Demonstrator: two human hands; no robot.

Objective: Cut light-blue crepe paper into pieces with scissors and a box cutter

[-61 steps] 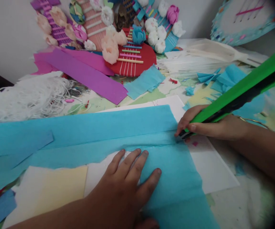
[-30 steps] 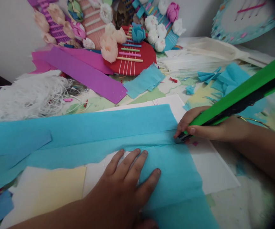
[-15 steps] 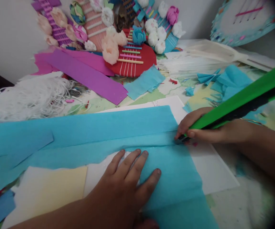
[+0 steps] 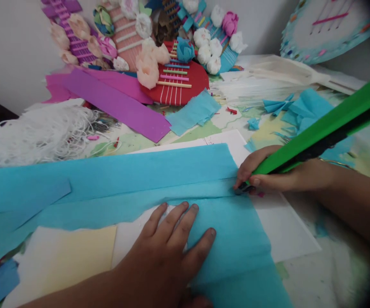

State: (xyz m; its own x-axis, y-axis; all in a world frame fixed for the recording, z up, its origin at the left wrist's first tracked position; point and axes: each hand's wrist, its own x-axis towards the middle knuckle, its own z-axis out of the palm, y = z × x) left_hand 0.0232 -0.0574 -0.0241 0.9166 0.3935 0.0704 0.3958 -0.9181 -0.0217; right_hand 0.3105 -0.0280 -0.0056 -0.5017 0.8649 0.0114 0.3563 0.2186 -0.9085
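Note:
A wide turquoise sheet of crepe paper (image 4: 146,175) lies folded in long layers across a white board (image 4: 284,226). My left hand (image 4: 168,239) rests flat on the paper, fingers spread, over a torn-looking gap with white beneath. My right hand (image 4: 268,171) grips a green and black utility knife (image 4: 313,132), tilted up to the right. Its dark tip touches the paper near the right edge, at the end of a long fold line; the blade itself cannot be made out. A narrow blue strip (image 4: 44,203) lies on the sheet at left.
Behind stand decorated boards with paper flowers, among them a red disc (image 4: 191,92). A purple strip (image 4: 117,105), a heap of white string (image 4: 40,134) and turquoise scraps (image 4: 306,107) lie beyond the sheet. Pale yellow paper (image 4: 82,252) is at lower left.
Almost nothing differs. Both hands and the knife keep the same place on the paper; the whole view has shifted very slightly.

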